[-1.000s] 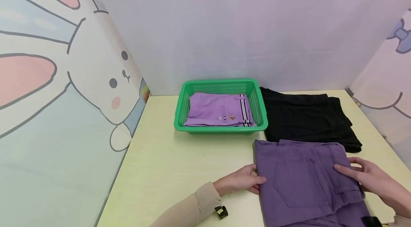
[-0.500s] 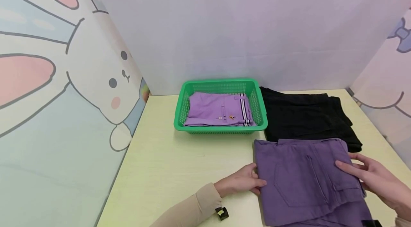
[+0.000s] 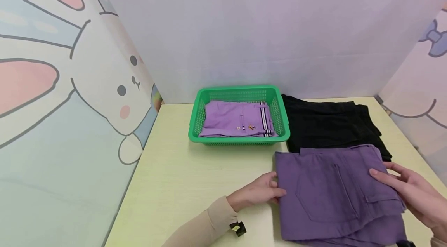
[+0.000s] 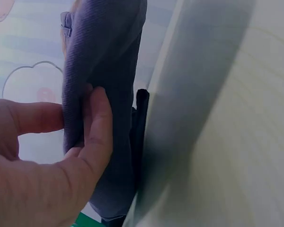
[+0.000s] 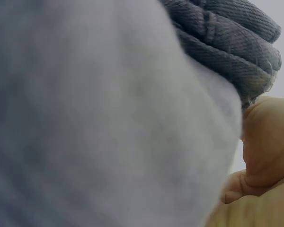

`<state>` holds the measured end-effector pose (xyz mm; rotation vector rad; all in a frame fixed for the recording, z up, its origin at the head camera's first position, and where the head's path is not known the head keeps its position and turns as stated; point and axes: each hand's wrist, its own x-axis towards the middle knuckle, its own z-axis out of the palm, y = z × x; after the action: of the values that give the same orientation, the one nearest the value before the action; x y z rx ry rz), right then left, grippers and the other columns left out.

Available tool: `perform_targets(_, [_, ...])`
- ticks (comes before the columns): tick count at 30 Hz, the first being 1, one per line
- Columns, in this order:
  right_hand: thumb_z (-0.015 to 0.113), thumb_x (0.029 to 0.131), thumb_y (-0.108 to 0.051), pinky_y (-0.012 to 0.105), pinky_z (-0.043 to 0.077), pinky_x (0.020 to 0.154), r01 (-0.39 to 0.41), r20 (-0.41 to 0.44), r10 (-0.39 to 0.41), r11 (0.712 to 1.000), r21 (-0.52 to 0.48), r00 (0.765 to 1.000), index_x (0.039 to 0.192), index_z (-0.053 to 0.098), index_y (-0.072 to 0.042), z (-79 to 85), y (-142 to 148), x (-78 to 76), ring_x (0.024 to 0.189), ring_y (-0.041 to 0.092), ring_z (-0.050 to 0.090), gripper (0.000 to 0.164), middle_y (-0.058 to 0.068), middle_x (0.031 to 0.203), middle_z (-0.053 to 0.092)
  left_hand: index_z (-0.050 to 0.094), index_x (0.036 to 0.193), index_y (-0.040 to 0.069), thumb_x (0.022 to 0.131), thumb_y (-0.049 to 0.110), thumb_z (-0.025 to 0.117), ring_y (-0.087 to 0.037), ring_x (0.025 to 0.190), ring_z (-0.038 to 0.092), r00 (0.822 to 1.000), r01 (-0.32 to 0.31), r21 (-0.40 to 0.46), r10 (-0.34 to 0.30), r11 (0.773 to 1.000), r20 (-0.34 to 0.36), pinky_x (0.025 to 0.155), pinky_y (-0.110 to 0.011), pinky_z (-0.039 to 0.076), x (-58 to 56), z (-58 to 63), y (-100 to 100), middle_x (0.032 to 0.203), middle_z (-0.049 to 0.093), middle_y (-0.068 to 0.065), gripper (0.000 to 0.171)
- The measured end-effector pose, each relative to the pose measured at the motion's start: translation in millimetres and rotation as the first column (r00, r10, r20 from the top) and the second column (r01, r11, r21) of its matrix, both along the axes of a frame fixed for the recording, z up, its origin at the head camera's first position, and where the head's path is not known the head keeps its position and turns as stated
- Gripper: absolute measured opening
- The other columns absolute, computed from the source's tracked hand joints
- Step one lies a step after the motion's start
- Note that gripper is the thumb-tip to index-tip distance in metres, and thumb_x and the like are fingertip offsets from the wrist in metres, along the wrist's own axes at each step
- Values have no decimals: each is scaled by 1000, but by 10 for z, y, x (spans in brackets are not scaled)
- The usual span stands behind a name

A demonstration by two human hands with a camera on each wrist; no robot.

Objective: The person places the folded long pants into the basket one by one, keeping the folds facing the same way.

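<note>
Step in hand, as judged: two-handed handling of the folded purple garment (image 3: 324, 196), gripped at both sides. Location: near R part of the table (image 3: 174, 177), towards its R edge; far edge of garment overlaps the black garment (image 3: 324, 122), which lies by the far R corner. Whether the underside is clear of the tabletop — cannot tell.

Next move, in insp.'s opinion, calls for an even grip both sides, layers kept together; the lower layer juts out at the near R corner of the fold and could slip.

Pose: L hand (image 3: 256, 192) comes in from the near side, forearm slanting R; thumb on top, fingers curled under the L edge — a pinch w/ little gap, per L wrist view. R hand (image 3: 415, 192) reaches in from the R, thumb on top, fingers bent round the R edge, holding same; fingertips hidden, exact closure n/k.
</note>
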<state>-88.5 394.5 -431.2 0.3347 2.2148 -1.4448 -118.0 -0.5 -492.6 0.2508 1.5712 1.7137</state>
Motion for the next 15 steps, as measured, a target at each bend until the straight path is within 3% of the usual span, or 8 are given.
perform_targets(1, [44, 115, -44, 46, 64, 83, 7, -1, -7, 1000, -6, 1000, 151, 24, -23, 9, -1, 2, 91, 17, 74, 46, -4, 107, 68, 48, 148, 3, 102, -6, 61, -32, 100, 75, 1000, -5, 4, 5, 1000, -3, 83, -36, 66, -3, 23, -10, 124, 74, -29, 49])
perform_targets(3, [43, 115, -43, 45, 64, 84, 10, -7, -10, 1000, -12, 1000, 159, 14, -19, 40, -12, -1, 92, 13, 74, 58, -7, 111, 66, 49, 148, 4, 101, -6, 61, -25, 94, 74, 1000, -10, 5, 10, 1000, -15, 83, -35, 65, -7, 74, -37, 123, 74, -29, 49])
perform_targets(4, [44, 115, -42, 45, 65, 84, 14, -10, -14, 1000, -22, 1000, 159, 16, -20, 52, -17, 2, 92, 12, 74, 56, -8, 111, 66, 49, 147, 4, 102, -6, 61, -21, 91, 73, 1000, -8, 4, 8, 1000, -20, 82, -33, 65, -11, 106, -53, 123, 74, -29, 48])
perform_targets(7, [45, 115, -37, 45, 65, 81, 37, -22, -38, 997, -63, 999, 152, 28, -30, 94, -40, 11, 91, 13, 75, 41, -10, 108, 67, 49, 147, 4, 102, -5, 61, -15, 87, 71, 999, -2, 4, 3, 1000, -45, 81, -30, 64, -17, 218, -109, 122, 74, -29, 47])
perform_targets(10, [44, 116, -32, 46, 66, 79, 54, -28, -59, 989, -135, 998, 129, 38, -40, 137, -60, 18, 90, 17, 77, 16, -12, 103, 71, 48, 147, 4, 103, -4, 61, -13, 87, 70, 997, 7, 3, -7, 1000, -72, 82, -28, 63, -24, 344, -171, 123, 74, -30, 47])
perform_targets(15, [42, 116, -27, 49, 66, 76, 69, -28, -80, 962, -266, 996, 127, 41, -41, 222, -105, 20, 90, 22, 79, 18, -8, 101, 77, 48, 150, 6, 104, -1, 60, -15, 94, 73, 995, 11, 5, -11, 1000, -103, 85, -28, 63, -34, 515, -283, 124, 74, -27, 48])
